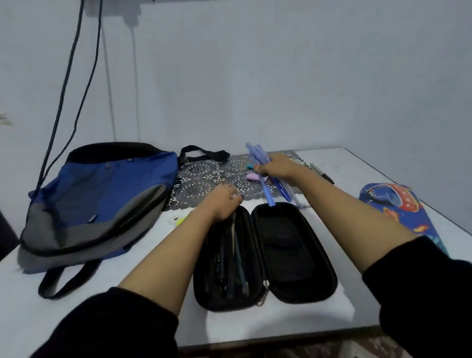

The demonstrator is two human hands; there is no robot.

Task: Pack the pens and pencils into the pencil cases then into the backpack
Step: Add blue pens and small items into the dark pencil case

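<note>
A black hard pencil case (293, 252) lies open flat on the white table, its left half holding several dark pens (231, 261). My left hand (225, 202) rests at the far end of that left half, fingers curled on the pens there. My right hand (276, 167) grips a bunch of blue pens (271, 189) above the patterned mat, their lower tips near the case's far right rim. A blue and grey backpack (94, 205) lies flat at the left. A blue patterned pencil case (395, 206) lies at the right.
A dark lace mat (202, 178) covers the far middle of the table. On it lie a pink eraser (252, 177) and a small teal item (249, 166). A black marker (322, 173) lies at the far right. A yellow-green item (181, 221) sits by the backpack. Cables hang down the wall at the left.
</note>
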